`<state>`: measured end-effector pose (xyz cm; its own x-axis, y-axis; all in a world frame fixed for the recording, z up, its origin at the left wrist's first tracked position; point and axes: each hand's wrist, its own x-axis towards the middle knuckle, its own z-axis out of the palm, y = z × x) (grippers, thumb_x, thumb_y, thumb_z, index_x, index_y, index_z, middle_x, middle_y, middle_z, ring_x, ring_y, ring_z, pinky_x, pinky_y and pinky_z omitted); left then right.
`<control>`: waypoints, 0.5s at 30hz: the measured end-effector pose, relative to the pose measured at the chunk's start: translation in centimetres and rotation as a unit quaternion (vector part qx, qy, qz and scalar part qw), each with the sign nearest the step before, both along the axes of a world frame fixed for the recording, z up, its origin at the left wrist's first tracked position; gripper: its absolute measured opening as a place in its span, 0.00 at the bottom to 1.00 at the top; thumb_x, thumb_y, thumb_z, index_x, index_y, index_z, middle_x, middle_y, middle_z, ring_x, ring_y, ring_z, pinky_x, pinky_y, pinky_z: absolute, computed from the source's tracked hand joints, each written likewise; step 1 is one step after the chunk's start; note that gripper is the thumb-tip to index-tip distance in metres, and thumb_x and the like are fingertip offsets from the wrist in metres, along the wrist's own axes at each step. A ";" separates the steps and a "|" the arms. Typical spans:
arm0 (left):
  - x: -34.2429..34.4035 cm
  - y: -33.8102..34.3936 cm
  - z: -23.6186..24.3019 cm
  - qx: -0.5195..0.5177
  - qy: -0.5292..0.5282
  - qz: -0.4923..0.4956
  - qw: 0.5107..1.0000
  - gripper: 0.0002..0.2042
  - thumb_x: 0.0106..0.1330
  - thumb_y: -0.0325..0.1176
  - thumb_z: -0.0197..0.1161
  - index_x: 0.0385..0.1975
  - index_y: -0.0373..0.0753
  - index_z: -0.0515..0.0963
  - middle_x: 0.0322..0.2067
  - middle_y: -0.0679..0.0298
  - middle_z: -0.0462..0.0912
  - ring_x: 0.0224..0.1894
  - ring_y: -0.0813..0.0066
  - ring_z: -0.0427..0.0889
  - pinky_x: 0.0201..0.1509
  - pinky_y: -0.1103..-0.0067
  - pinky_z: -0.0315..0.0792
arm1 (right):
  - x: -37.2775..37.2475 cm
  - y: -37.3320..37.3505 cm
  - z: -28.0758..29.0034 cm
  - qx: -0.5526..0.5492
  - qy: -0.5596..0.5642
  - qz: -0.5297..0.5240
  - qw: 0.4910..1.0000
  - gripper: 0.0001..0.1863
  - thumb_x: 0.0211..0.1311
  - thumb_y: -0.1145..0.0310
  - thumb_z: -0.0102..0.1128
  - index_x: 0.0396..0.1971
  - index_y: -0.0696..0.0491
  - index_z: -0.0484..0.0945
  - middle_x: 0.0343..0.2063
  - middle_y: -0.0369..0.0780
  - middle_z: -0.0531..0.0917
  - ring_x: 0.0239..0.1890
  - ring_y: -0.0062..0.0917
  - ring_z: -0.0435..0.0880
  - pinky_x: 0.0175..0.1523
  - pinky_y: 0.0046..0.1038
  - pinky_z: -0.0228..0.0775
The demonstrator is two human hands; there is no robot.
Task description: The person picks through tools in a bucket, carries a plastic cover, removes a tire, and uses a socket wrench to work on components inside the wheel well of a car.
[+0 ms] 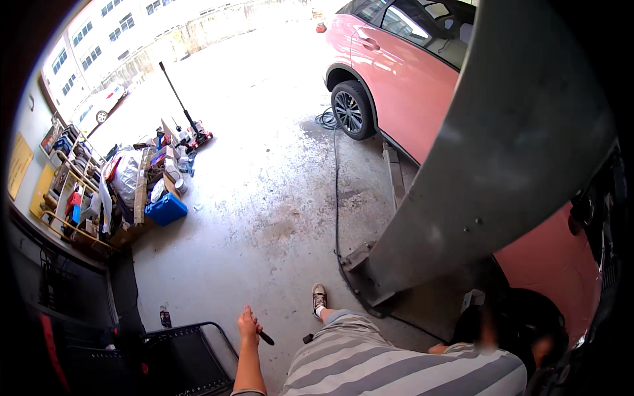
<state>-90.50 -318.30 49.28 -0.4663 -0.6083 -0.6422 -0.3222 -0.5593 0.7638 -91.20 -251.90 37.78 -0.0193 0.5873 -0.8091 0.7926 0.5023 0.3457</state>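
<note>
My left hand (249, 326) is raised at the lower middle, left of my striped shirt (389, 366). Its fingers are closed round a slim thing with a black, rounded end (266, 338), which sticks out toward my body; the rest of it is hidden in the hand. I cannot make out a right hand of my own. Beside my right side, a person in black (528, 317) is low down next to the pink car parts. A bit of bare skin (438, 348) shows at the shirt's edge, apparently that person's.
A broad grey metal post (489, 152) stands at the right, bolted to the floor. Behind it is a pink car (396, 63). A black hose (337, 191) runs along the floor. Cluttered shelves (72, 178), a blue case (166, 209) and a black folding chair (185, 360) lie left.
</note>
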 end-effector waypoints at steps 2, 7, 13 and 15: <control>1.3 -3.5 -5.4 0.040 -0.112 0.076 0.990 0.17 0.65 0.52 0.55 0.30 0.43 0.66 0.14 0.69 0.60 0.12 0.78 0.57 0.16 0.78 0.58 | -8.3 -7.5 -1.6 -0.076 -0.005 0.038 0.996 0.15 0.60 0.59 0.56 0.35 0.56 0.82 0.29 0.42 0.83 0.30 0.32 0.82 0.36 0.34 0.74; -0.3 -8.5 -11.3 0.184 -0.362 0.041 0.913 0.09 0.61 0.40 0.51 0.26 0.43 0.66 0.15 0.67 0.62 0.12 0.75 0.57 0.16 0.75 0.60 | -35.9 -30.4 -3.1 -0.383 0.437 0.015 0.813 0.12 0.66 0.62 0.55 0.38 0.56 0.79 0.27 0.37 0.82 0.26 0.20 0.81 0.28 0.24 0.72; -14.9 -16.0 -13.7 0.216 -0.443 -0.046 0.869 0.11 0.65 0.42 0.50 0.29 0.42 0.70 0.18 0.66 0.66 0.15 0.73 0.62 0.18 0.74 0.63 | -61.7 -49.9 10.8 -0.501 0.521 0.138 0.678 0.14 0.67 0.67 0.54 0.45 0.62 0.75 0.33 0.39 0.83 0.34 0.21 0.81 0.43 0.24 0.74; -22.3 -20.6 -15.6 0.205 -0.444 -0.071 0.869 0.11 0.66 0.43 0.49 0.30 0.42 0.71 0.19 0.65 0.68 0.16 0.72 0.64 0.19 0.74 0.64 | -67.8 -51.5 11.2 -0.488 0.529 0.128 0.683 0.14 0.66 0.68 0.54 0.46 0.62 0.75 0.33 0.39 0.82 0.35 0.21 0.81 0.44 0.24 0.73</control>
<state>-112.80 -338.87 33.70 0.2728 -0.2191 -0.9368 -0.7710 -0.6322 -0.0766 -159.02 -303.37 49.02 -0.8968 -0.3528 -0.2671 0.1831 0.2538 -0.9498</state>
